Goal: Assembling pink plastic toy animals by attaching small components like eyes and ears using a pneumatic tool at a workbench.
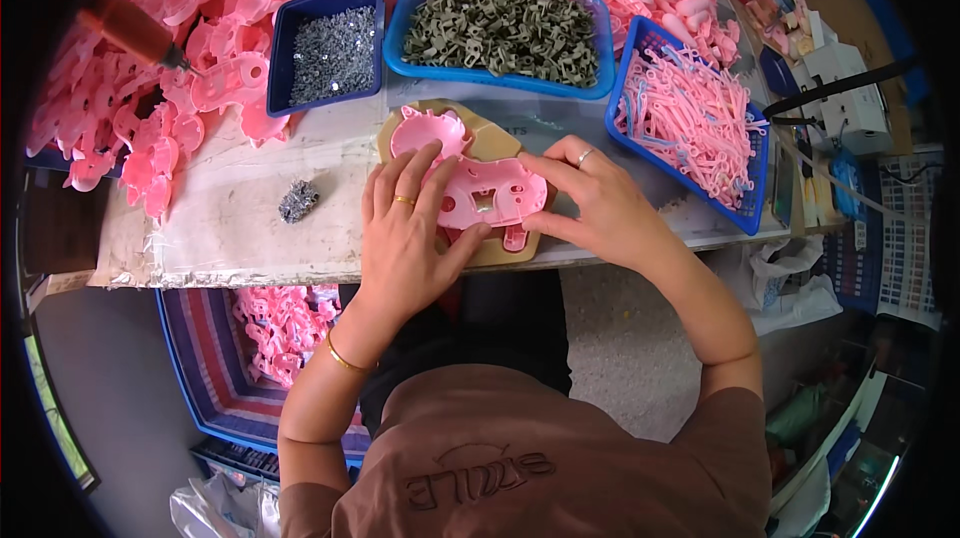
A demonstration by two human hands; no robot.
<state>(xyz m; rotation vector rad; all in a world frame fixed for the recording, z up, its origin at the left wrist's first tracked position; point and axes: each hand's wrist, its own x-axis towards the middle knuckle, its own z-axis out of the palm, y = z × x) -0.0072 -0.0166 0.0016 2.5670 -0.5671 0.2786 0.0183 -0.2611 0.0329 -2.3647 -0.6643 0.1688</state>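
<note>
A pink plastic doll-body-like shell (500, 190) with round holes and a square opening lies hollow side up on a tan fixture block (490, 136) at the table's front edge. My left hand (408, 208) grips its left part, fingers laid over the top and thumb at the lower edge. With thumb and index finger, my right hand (597, 200) pinches the shell's right end. A small pink piece (515, 238) shows just below the shell, on the block. What lies under my left fingers is hidden.
Behind the block stand a dark blue tray (277, 63) of small screws and a blue tub (398, 43) of grey-green clips. A blue basket (625, 128) holds thin pink parts. Pink shells (215, 28) heap at the back. A screw pile (298, 201) sits left; an orange-handled screwdriver (130, 26) hangs upper left.
</note>
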